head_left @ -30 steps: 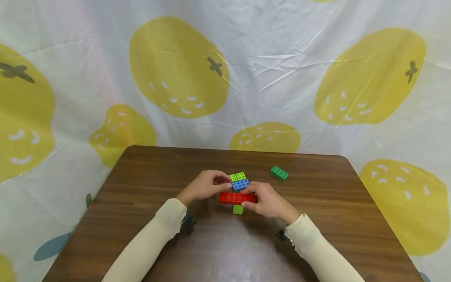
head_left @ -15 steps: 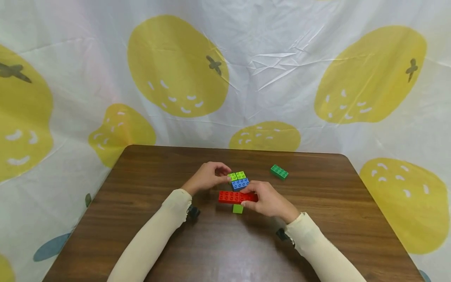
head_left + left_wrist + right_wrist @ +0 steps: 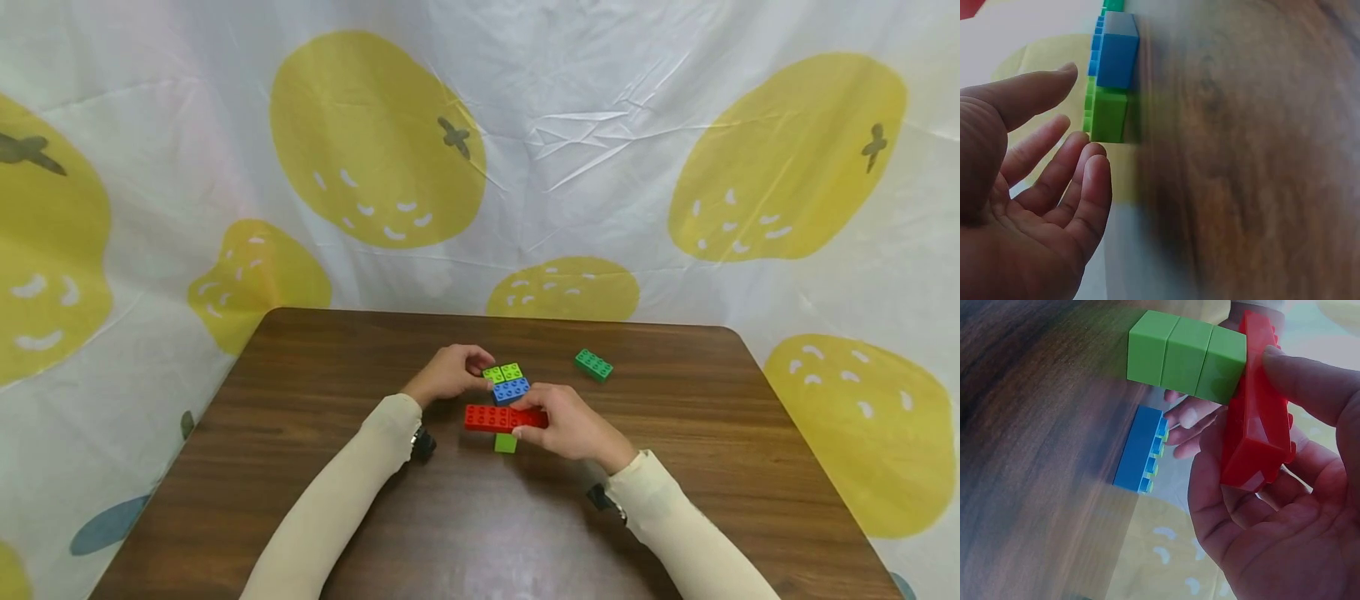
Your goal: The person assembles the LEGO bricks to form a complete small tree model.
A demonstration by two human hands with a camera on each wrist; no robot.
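Gripping a red bar (image 3: 486, 417) on a light-green stack (image 3: 1187, 356); left hand (image 3: 453, 371) unladen

Nearest the wearer, cream sleeves (image 3: 337, 496) are reaching across the table (image 3: 675, 400), their cuffs looking frayed. The stack, three smooth, square-edged blocks, is meeting the bar's underside near its middle; whether its foot is touching the table, the views are not settling. The right hand (image 3: 566, 423) is pinching the bar's right end, thumb and fingers closed to its width. The bar is showing glossy sides, round studs on top and a seam, apparently between two bricks.

Risk, as judged: the bar is being held at one end only, so uneven pressure could be tipping the stack or parting the seam.

Beyond, a blue brick (image 3: 511, 390) is lying studs up, two lime bricks (image 3: 512, 372) sitting just behind it. The left hand is hovering beside them, thumb standing well apart from loosely bent fingers, holding nothing; contact is not being confirmed. A careless sweep of the fingertips could be knocking these bricks askew.

Farther right, a dark green brick (image 3: 594, 364) is resting at a slant, apart from the others. The wood-grain table is giving a dull sheen; behind it a creased, lemon-printed curtain (image 3: 585, 217) is hanging.
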